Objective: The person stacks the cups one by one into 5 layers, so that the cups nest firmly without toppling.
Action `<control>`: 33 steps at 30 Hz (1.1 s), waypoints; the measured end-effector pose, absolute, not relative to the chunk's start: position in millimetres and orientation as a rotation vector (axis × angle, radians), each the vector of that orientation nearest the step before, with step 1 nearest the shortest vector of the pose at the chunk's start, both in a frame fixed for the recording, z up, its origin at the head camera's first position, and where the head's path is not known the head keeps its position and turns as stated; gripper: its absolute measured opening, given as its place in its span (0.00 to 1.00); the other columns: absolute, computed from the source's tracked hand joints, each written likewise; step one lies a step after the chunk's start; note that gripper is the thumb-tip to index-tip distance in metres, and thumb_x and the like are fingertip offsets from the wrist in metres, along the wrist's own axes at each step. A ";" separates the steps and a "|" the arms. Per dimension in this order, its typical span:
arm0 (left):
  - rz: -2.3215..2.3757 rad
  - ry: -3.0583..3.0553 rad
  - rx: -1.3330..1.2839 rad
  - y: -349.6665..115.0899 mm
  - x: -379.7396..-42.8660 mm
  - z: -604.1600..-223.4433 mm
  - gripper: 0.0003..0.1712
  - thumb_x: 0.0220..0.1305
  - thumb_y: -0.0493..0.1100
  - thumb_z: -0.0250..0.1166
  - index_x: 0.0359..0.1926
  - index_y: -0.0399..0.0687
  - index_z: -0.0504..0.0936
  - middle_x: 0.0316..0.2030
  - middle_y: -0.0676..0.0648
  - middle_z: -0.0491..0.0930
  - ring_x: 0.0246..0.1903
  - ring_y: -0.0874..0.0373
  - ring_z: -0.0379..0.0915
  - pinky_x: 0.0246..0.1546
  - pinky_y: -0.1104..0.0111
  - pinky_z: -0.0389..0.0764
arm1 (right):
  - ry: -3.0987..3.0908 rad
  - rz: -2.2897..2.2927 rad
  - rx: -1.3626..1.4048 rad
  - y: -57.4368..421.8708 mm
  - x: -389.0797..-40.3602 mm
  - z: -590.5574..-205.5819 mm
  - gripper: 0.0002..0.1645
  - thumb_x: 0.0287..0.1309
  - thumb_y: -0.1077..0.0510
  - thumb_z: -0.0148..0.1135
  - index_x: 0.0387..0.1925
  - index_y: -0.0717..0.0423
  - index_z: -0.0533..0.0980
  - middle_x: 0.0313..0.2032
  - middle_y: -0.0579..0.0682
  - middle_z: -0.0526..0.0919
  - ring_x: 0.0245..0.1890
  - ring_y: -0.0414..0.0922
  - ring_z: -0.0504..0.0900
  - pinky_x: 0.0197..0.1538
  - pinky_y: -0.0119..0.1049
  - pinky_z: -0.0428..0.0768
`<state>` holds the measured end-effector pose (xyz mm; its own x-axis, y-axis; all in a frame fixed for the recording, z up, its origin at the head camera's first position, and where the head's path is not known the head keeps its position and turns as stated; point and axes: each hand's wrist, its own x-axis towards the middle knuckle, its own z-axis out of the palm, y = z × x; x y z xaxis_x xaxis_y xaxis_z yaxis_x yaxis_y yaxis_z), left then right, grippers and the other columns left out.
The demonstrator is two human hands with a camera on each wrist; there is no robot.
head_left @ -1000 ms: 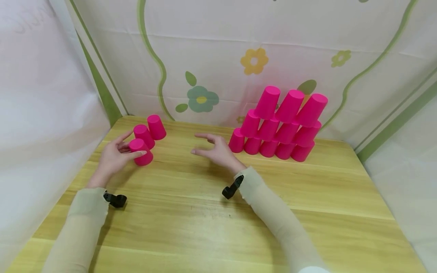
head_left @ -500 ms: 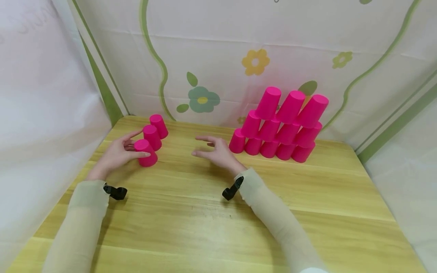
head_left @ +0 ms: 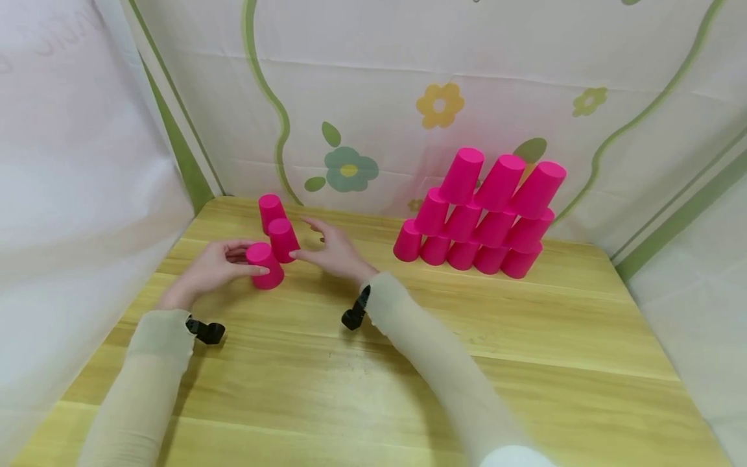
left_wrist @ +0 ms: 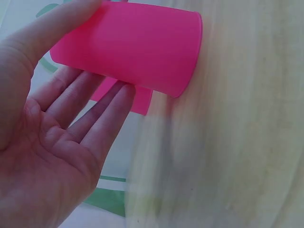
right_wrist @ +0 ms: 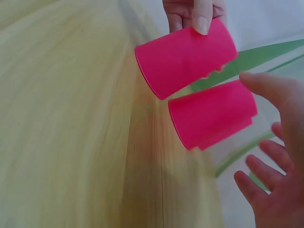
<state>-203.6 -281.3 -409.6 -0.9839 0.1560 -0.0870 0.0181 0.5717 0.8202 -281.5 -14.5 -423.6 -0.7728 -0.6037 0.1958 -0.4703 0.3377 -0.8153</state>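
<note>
My left hand holds an upside-down pink cup between thumb and fingers, at the left of the table. In the left wrist view the thumb lies along one side of this cup and the fingers along the other. Just behind it a second pink cup stands upside down, and a third pink cup is farther back. My right hand is at the second cup's right side, fingers spread. In the right wrist view its thumb tip is at the narrow end of that cup; whether it touches cannot be told.
On the right, a three-row stack of upside-down pink cups stands near the back edge of the wooden table. Behind the table hangs a white flowered cloth; another white cloth hangs at the left.
My left hand has slid rightward with the front cup, and the second cup has also shifted right. My right hand has moved left from beside the stack to the second cup.
</note>
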 end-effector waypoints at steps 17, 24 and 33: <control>1.380 2.666 0.130 -281.0 -202.8 -412.5 0.39 0.58 0.57 0.77 0.64 0.41 0.78 0.56 0.41 0.82 0.56 0.48 0.78 0.49 0.73 0.79 | 2.610 -1.340 -1.022 -59.8 -287.7 -427.0 0.38 0.70 0.48 0.64 0.76 0.47 0.64 0.73 0.43 0.66 0.72 0.37 0.62 0.72 0.35 0.62; 1.396 2.658 0.145 -278.7 -204.3 -412.2 0.37 0.59 0.55 0.77 0.64 0.40 0.77 0.56 0.40 0.81 0.56 0.46 0.78 0.49 0.74 0.79 | 2.594 -1.406 -0.900 -61.7 -284.1 -426.3 0.34 0.66 0.50 0.69 0.71 0.52 0.71 0.64 0.43 0.77 0.62 0.43 0.75 0.63 0.32 0.72; 1.399 2.652 0.128 -281.5 -204.3 -414.5 0.39 0.58 0.55 0.77 0.64 0.40 0.77 0.57 0.40 0.81 0.57 0.46 0.77 0.51 0.71 0.79 | 2.477 -1.655 -0.906 -39.7 -285.2 -401.7 0.31 0.65 0.52 0.71 0.66 0.54 0.73 0.55 0.42 0.80 0.55 0.38 0.76 0.60 0.31 0.73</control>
<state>-204.3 -281.5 -414.5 -0.9865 0.1405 -0.0841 0.0099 0.5639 0.8258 -285.2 -39.7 -401.7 -0.8302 -0.4779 0.2872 -0.4482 0.2657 -0.8536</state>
